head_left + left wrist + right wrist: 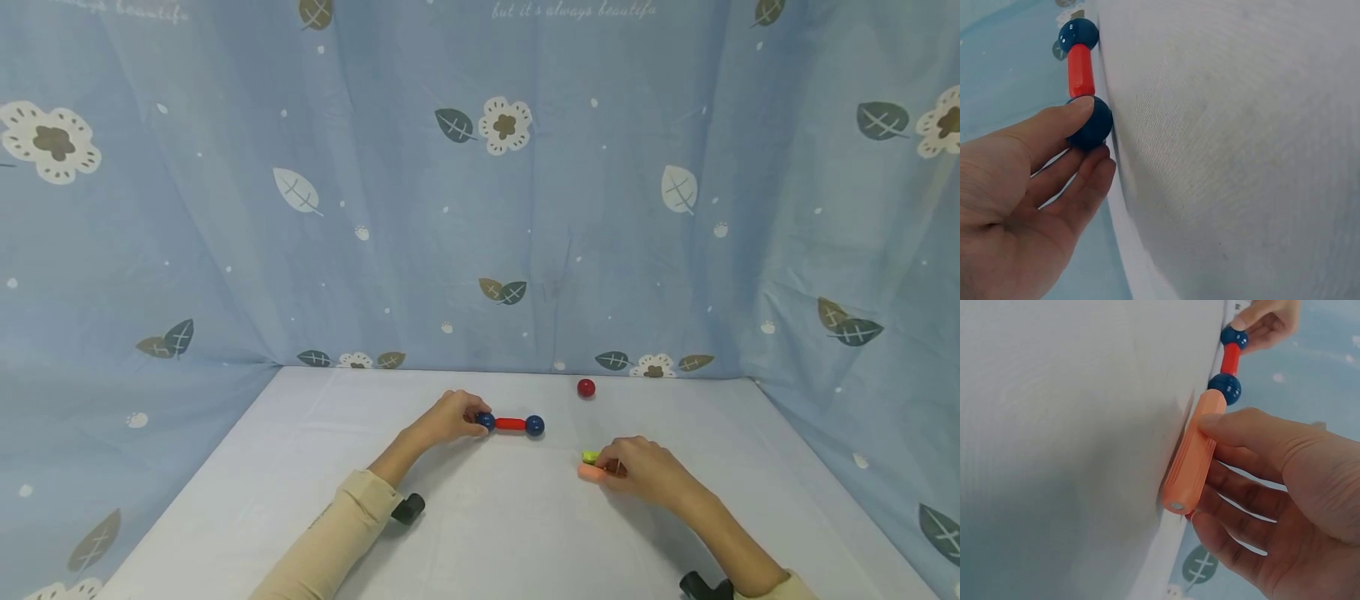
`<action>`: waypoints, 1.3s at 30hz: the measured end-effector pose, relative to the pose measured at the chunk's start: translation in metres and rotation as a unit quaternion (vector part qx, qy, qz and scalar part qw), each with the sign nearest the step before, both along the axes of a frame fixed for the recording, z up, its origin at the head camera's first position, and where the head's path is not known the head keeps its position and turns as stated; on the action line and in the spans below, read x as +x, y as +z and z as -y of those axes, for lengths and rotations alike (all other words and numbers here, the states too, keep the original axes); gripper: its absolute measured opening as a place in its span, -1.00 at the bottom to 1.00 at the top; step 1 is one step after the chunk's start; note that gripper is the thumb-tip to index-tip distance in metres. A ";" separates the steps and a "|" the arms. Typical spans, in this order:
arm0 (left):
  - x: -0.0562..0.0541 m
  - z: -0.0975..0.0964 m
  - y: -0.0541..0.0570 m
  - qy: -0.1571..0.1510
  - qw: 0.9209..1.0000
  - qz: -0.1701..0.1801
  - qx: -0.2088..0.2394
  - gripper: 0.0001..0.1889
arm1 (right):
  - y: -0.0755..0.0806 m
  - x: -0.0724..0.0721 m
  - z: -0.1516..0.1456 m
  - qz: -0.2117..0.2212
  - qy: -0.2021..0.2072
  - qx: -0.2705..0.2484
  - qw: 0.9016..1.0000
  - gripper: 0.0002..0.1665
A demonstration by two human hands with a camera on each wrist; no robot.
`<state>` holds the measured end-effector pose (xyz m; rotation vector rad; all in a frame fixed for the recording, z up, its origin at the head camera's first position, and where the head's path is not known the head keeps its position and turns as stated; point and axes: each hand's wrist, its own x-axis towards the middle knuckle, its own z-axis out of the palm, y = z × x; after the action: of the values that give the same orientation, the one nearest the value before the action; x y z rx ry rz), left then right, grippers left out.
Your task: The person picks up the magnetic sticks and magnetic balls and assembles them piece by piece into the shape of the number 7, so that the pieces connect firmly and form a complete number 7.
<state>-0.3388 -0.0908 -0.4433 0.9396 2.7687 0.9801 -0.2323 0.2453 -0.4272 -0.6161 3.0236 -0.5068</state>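
At the back middle of the table, my left hand pinches the near dark-blue ball between thumb and fingers. A short red rod joins that ball to a second dark-blue ball, forming a dumbbell shape. Further right, my right hand holds an orange ribbed rod with a metal disc in its end, the thumb lying along it. A yellow-green rod lies just behind the orange one in the head view. Something red shows partly under the right fingers; its shape is hidden.
A dark-red ball sits near the table's back edge, behind the right hand. The white-covered table is bounded at the back and sides by a blue patterned curtain.
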 end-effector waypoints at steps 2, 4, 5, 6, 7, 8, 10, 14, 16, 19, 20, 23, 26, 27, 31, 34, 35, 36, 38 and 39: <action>0.000 0.000 0.000 0.002 1.000 0.004 -0.003 -0.67 | 0.000 0.000 0.001 -0.003 0.003 -0.003 1.000 -0.83; 0.000 0.001 0.000 0.002 1.000 0.005 -0.005 -0.67 | -0.001 0.000 0.002 -0.006 0.008 -0.007 1.000 -0.84; -0.001 0.001 0.000 0.001 1.000 0.006 -0.006 -0.67 | -0.001 0.000 0.003 -0.007 0.010 -0.009 1.000 -0.84; -0.001 0.001 0.000 0.000 1.000 0.006 -0.006 -0.67 | -0.001 0.000 0.004 -0.009 0.013 -0.010 1.000 -0.84; -0.001 0.001 0.000 0.000 1.000 0.007 -0.006 -0.67 | -0.001 0.000 0.005 -0.008 0.013 -0.011 1.000 -0.85; -0.001 0.001 0.000 -0.001 1.000 0.007 -0.007 -0.67 | -0.001 0.000 0.006 -0.008 0.012 -0.012 1.000 -0.86; -0.001 0.001 -0.001 -0.001 1.000 0.007 -0.007 -0.67 | -0.001 0.000 0.009 -0.006 0.010 -0.016 1.000 -0.86; -0.001 0.000 -0.001 0.003 1.000 0.006 -0.011 -0.66 | -0.002 -0.001 0.013 0.004 0.001 -0.024 1.000 -0.86; -0.001 0.000 -0.001 0.005 1.000 0.008 -0.012 -0.66 | -0.002 -0.001 0.015 0.009 0.000 -0.028 1.000 -0.86; -0.001 0.000 -0.001 0.002 1.000 0.006 -0.007 -0.66 | -0.003 -0.001 0.017 0.014 0.004 -0.034 0.999 -0.88; -0.001 0.000 -0.001 0.001 1.000 0.006 -0.006 -0.66 | -0.003 -0.001 0.018 0.016 0.007 -0.037 0.999 -0.88; 0.000 0.001 -0.001 -0.002 1.000 0.004 -0.001 -0.67 | -0.003 -0.001 0.020 0.019 0.015 -0.051 0.998 -0.81; 0.000 0.001 0.000 -0.003 1.000 0.002 0.003 -0.67 | -0.005 -0.002 0.023 0.021 0.020 -0.061 0.998 -0.70; 0.000 0.000 -0.001 -0.002 1.000 0.003 0.003 -0.68 | -0.005 -0.002 0.024 0.021 0.020 -0.063 0.998 -0.69; -0.001 0.000 -0.003 0.003 1.000 0.005 0.003 -0.67 | -0.005 -0.002 0.030 0.024 0.019 -0.070 0.997 -0.67; -0.001 0.000 -0.003 0.005 1.000 0.008 0.002 -0.67 | -0.006 -0.003 0.034 0.029 0.014 -0.076 0.997 -0.65; -0.001 0.000 -0.003 0.004 1.000 0.007 0.001 -0.67 | -0.006 -0.003 0.036 0.032 0.012 -0.078 0.996 -0.65; 0.000 0.000 -0.001 0.003 1.000 0.010 0.002 -0.67 | -0.007 -0.004 0.037 0.035 0.009 -0.081 0.996 -0.66; 0.000 0.001 -0.001 0.002 1.000 0.008 0.002 -0.67 | -0.007 -0.004 0.039 0.038 0.003 -0.084 0.996 -0.68; 0.000 0.001 -0.001 0.001 1.000 0.008 0.003 -0.67 | -0.008 -0.005 0.039 0.042 0.001 -0.086 0.995 -0.71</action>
<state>-0.3390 -0.0915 -0.4447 0.9253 2.7568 0.9925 -0.2372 0.2059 -0.4347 -0.5883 2.9216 -0.7796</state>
